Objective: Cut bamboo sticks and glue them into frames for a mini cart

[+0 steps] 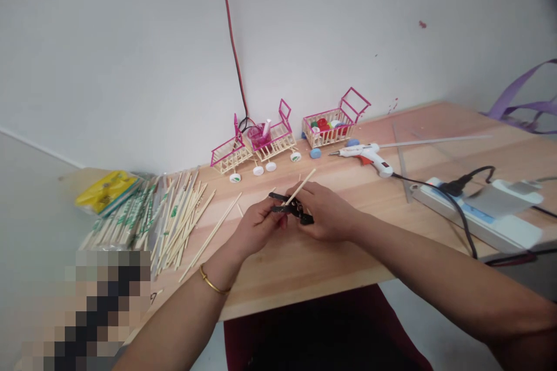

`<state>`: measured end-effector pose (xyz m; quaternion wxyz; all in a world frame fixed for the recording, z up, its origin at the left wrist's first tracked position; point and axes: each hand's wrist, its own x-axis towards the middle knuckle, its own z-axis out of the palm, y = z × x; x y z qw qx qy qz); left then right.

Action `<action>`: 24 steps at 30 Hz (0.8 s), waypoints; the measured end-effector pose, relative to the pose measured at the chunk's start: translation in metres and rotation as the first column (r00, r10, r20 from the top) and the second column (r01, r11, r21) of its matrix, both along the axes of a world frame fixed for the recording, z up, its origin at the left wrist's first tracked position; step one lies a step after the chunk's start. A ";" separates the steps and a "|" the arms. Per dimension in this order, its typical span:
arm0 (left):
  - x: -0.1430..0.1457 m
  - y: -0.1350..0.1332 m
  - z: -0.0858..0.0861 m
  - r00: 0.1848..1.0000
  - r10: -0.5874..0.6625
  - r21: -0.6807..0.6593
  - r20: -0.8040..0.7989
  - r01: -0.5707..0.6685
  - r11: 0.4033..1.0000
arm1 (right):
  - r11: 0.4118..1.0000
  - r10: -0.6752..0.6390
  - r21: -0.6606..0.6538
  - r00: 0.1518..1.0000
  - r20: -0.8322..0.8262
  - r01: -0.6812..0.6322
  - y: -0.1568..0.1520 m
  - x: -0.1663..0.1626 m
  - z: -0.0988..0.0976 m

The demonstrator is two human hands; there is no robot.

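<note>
Clearly, both hands meet at a black pliers-like hand tool (pixel 296 206). At its right side the right hand (pixel 328 211) is wrapped around it; at its left end the left hand (pixel 261 223) seems to pinch the low end of a thin, pale wooden stick (pixel 303 184), though the contact is partly hidden. The stick's long axis crosses the tool, slanting away and to the right, its free end nearer the right hand. Whether it lies between the tool's two prongs or over them cannot be told. Left of the tool lie loose pale wooden sticks (pixel 183 226); beyond it, rightward, rests a white glue gun (pixel 359 151); farther still, past the tool, stand three small wooden-stick carts with magenta rails (pixel 278 145).
</note>
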<state>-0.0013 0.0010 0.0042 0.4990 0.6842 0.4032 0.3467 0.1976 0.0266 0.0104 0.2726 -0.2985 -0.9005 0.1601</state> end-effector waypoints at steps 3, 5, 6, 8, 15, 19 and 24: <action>0.002 0.000 -0.002 1.000 0.018 -0.011 0.016 -0.018 1.000 | 0.999 -0.040 -0.035 0.999 0.026 0.041 -0.001 -0.001 0.000; 0.004 0.000 -0.004 0.997 0.051 -0.007 0.053 -0.050 0.999 | 0.997 -0.058 -0.044 0.998 0.031 0.060 -0.002 -0.001 0.000; 0.005 0.001 -0.005 0.994 0.063 -0.009 0.085 -0.062 0.998 | 0.997 -0.064 -0.048 0.997 0.032 0.066 -0.003 -0.002 0.000; 0.006 0.001 -0.006 0.986 0.069 -0.008 0.149 -0.069 0.998 | 0.996 -0.073 -0.054 0.997 0.031 0.074 -0.003 -0.003 0.001; 0.003 0.002 -0.008 0.994 0.073 0.049 0.077 -0.077 0.996 | 0.999 -0.054 0.007 0.999 0.001 0.054 -0.001 -0.005 -0.002; 0.002 0.002 -0.005 0.998 0.044 0.019 0.047 -0.045 0.999 | 0.999 -0.028 0.020 1.000 -0.012 0.029 0.000 -0.004 -0.003; 0.002 0.001 -0.003 0.999 0.052 0.064 -0.006 -0.051 0.997 | 1.000 -0.019 -0.003 1.000 -0.012 0.019 0.001 -0.002 -0.002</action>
